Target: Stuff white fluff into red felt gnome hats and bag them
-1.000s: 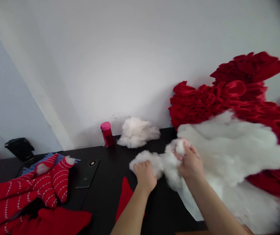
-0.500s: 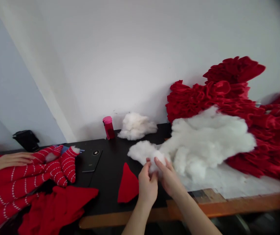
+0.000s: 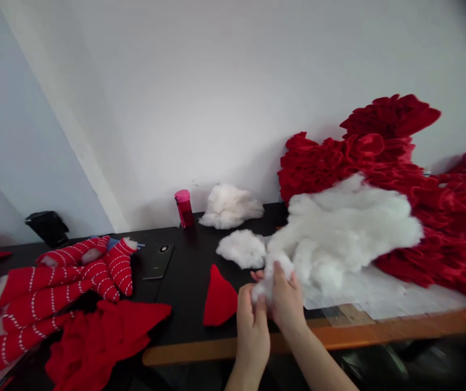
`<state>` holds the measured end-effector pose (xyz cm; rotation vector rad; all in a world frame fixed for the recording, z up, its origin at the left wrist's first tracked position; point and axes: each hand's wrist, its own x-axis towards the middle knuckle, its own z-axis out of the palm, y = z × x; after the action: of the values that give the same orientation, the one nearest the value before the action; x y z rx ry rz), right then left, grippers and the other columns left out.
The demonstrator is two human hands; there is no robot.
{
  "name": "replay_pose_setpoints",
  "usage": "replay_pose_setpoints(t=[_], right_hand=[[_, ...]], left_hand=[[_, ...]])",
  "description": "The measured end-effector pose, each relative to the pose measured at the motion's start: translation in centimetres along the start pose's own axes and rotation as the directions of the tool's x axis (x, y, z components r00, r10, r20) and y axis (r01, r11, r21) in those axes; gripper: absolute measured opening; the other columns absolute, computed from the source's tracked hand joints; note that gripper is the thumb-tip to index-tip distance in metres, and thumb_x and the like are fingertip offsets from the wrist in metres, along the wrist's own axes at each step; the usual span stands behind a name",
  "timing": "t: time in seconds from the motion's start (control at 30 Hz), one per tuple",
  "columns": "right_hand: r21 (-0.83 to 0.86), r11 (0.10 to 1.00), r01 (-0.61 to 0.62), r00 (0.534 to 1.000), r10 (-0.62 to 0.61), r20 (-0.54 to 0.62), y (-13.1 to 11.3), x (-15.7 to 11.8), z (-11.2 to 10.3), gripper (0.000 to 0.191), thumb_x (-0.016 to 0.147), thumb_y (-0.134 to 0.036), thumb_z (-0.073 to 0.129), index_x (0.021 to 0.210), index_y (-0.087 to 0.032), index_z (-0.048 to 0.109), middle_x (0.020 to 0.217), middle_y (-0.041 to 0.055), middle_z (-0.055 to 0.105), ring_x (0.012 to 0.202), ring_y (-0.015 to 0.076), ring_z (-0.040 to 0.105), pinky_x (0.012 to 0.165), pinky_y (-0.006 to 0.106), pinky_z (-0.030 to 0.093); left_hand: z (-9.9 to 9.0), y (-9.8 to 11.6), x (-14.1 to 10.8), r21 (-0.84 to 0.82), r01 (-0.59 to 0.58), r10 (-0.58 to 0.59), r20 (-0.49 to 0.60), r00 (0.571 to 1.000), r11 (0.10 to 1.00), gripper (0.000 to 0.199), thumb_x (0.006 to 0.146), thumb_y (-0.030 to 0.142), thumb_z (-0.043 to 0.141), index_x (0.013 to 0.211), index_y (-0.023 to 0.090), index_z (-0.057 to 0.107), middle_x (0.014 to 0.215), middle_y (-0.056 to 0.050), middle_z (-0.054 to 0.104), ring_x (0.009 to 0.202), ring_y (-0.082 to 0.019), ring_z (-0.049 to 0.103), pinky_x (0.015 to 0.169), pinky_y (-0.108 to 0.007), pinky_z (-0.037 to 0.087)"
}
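Moved left hand (image 3: 253,326) off loose white clump (image 3: 241,248) since a second ago, over to right hand (image 3: 288,298). From head view: now pinching white tuft (image 3: 263,288) between fingers of both hands, near front edge of bench (image 3: 187,353) — right of red cloth cone (image 3: 219,298), close to big stuffing heap (image 3: 355,228) — contact unclear.

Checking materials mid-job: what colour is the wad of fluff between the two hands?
The wad of fluff is plain white; the head view shows it best.
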<state>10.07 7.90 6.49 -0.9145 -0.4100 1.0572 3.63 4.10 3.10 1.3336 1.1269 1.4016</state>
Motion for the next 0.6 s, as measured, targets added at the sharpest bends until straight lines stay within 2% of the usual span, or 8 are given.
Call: replay_pose_setpoints(t=[0.1,0.2,0.27,0.33,0.37,0.47,0.53,0.6], right_hand=[[0.080,0.996,-0.035,0.999,0.032,0.033,-0.2,-0.3,0.1,0.036,0.070,-0.046,0.068,0.079,-0.023,0.042,0.051,-0.0104,0.051,0.036,0.0068,0.044,0.033,0.014,0.031],[0.130,0.987,-0.096,0.989,0.080,0.124,-1.6,0.9,-0.6,0.035,0.071,-0.043,0.067,0.072,-0.021,0.039,0.053,-0.0112,0.045,0.032,0.0003,0.024,0.030,0.010,0.019],[0.116,0.979,-0.170,0.971,0.146,0.189,-2.7,1.8,-1.3,0.033,0.073,-0.040,0.066,0.069,-0.020,0.040,0.054,-0.0103,0.044,0.032,-0.0005,0.020,0.030,0.010,0.017],[0.076,0.964,-0.254,0.943,0.229,0.243,-3.3,2.3,-2.0,0.032,0.075,-0.038,0.065,0.068,-0.019,0.041,0.054,-0.0097,0.042,0.033,-0.0005,0.019,0.030,0.010,0.017],[0.048,0.954,-0.297,0.924,0.275,0.266,-3.3,2.3,-2.2,0.032,0.076,-0.038,0.065,0.067,-0.019,0.042,0.053,-0.0097,0.040,0.033,-0.0004,0.018,0.030,0.010,0.016],[-0.050,0.912,-0.406,0.859,0.400,0.319,-2.3,1.2,-2.6,0.032,0.077,-0.041,0.064,0.067,-0.017,0.045,0.051,-0.0096,0.038,0.033,-0.0003,0.016,0.030,0.011,0.015],[-0.116,0.890,-0.441,0.826,0.452,0.336,-1.1,-0.1,-2.6,0.035,0.072,-0.044,0.069,0.069,-0.017,0.047,0.051,-0.0088,0.041,0.033,-0.0005,0.017,0.030,0.011,0.014],[-0.161,0.880,-0.446,0.815,0.474,0.335,0.2,-1.6,-2.7,0.039,0.065,-0.046,0.074,0.070,-0.018,0.048,0.051,-0.0086,0.043,0.033,-0.0002,0.019,0.030,0.012,0.012]], left_hand=[[-0.3,0.0,-0.6,0.090,-0.077,0.077,0.008,0.997,0.993,0.022,0.091,0.027,0.039,0.100,0.016,0.055,0.103,-0.013,0.059,0.099,-0.023,0.056,0.090,-0.039,0.045],[-2.6,-0.3,-1.7,0.273,-0.202,0.191,0.067,0.979,0.940,0.038,0.085,0.022,0.049,0.123,0.016,0.047,0.124,-0.017,0.048,0.109,-0.026,0.051,0.088,-0.041,0.047],[-5.3,-0.7,-1.9,0.549,-0.342,0.323,0.135,0.937,0.763,0.052,0.079,0.012,0.053,0.130,0.018,0.043,0.131,-0.018,0.042,0.118,-0.031,0.045,0.093,-0.049,0.043],[-7.9,-1.1,-1.5,0.761,-0.375,0.375,0.187,0.908,0.530,0.052,0.073,0.004,0.053,0.122,0.020,0.054,0.127,-0.017,0.045,0.118,-0.037,0.043,0.094,-0.059,0.038],[-9.1,-1.2,-1.1,0.802,-0.371,0.369,0.203,0.907,0.469,0.051,0.071,0.002,0.052,0.119,0.018,0.057,0.124,-0.018,0.047,0.115,-0.038,0.045,0.092,-0.059,0.039],[-10.9,-1.5,0.5,0.813,-0.361,0.338,0.216,0.916,0.457,0.039,0.071,0.000,0.048,0.102,0.015,0.066,0.104,-0.016,0.057,0.098,-0.033,0.055,0.082,-0.052,0.047],[-11.0,-1.3,1.3,0.793,-0.352,0.331,0.202,0.922,0.496,0.030,0.076,0.003,0.046,0.094,0.015,0.067,0.092,-0.012,0.060,0.088,-0.028,0.059,0.076,-0.045,0.051],[-10.7,-1.1,1.9,0.772,-0.335,0.333,0.170,0.928,0.540,0.024,0.082,0.008,0.046,0.093,0.015,0.066,0.086,-0.010,0.061,0.080,-0.023,0.062,0.072,-0.038,0.053]])
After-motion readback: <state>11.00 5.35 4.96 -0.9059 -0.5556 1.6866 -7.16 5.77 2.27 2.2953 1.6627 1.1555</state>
